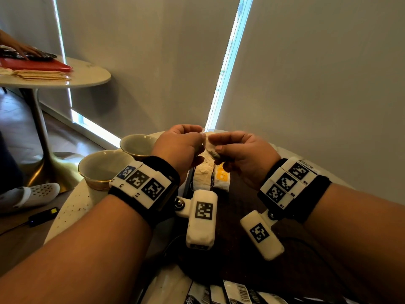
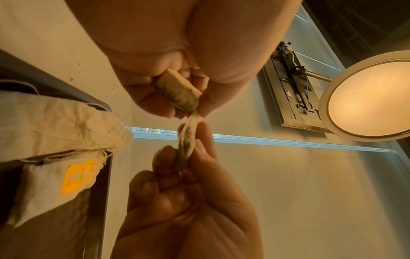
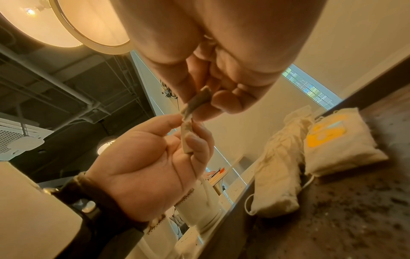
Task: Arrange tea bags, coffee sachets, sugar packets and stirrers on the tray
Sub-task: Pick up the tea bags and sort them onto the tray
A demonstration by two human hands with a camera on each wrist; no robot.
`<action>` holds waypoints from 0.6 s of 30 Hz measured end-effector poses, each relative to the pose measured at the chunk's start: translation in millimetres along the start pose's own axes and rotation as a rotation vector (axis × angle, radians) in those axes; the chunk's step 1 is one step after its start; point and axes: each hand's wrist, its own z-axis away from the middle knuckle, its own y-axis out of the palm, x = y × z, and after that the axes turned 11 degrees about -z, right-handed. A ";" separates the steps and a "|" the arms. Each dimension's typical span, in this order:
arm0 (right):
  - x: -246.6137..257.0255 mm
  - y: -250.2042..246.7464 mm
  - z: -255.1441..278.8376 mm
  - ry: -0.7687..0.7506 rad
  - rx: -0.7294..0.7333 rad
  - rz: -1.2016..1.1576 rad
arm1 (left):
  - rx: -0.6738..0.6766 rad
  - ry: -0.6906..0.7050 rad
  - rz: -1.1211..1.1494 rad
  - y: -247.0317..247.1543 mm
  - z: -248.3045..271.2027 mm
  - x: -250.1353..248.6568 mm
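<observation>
Both hands are raised over the far end of the dark tray [image 1: 241,205], pinching a joined pair of tea bags [image 1: 210,150]. My left hand [image 1: 198,141] pinches one pale tea bag [image 2: 179,92] between thumb and fingers. My right hand [image 1: 215,148] pinches the other tea bag [image 2: 186,149]. A thin paper strip links the two bags. Below the hands, more tea bags [image 1: 205,174] lie on the tray, one with a yellow tag [image 1: 222,174]. Several black-and-white sachets [image 1: 232,292] lie at the near edge.
Two gold-trimmed cups [image 1: 105,167] [image 1: 138,144] stand on the round white table left of the tray. Loose crumbs speckle the tray floor [image 3: 366,201]. Another table [image 1: 87,75] at far left holds a red tray, with another person's hand on it.
</observation>
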 end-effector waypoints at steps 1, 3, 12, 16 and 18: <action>-1.7 -0.9 -1.0 -0.003 -0.034 0.005 | -0.012 -0.003 0.020 0.2 -0.4 -0.3; -5.0 -2.7 -3.2 -0.001 -0.111 0.024 | -0.035 -0.008 0.062 0.6 -0.5 -1.7; -4.1 5.3 5.9 0.334 0.055 0.278 | -0.075 -0.004 0.103 1.2 0.5 -7.5; -3.7 9.0 7.2 0.359 0.056 0.305 | -0.064 -0.010 0.079 1.6 1.8 -7.7; -3.1 10.7 5.9 0.371 0.055 0.322 | -0.064 -0.009 0.070 1.6 2.2 -7.9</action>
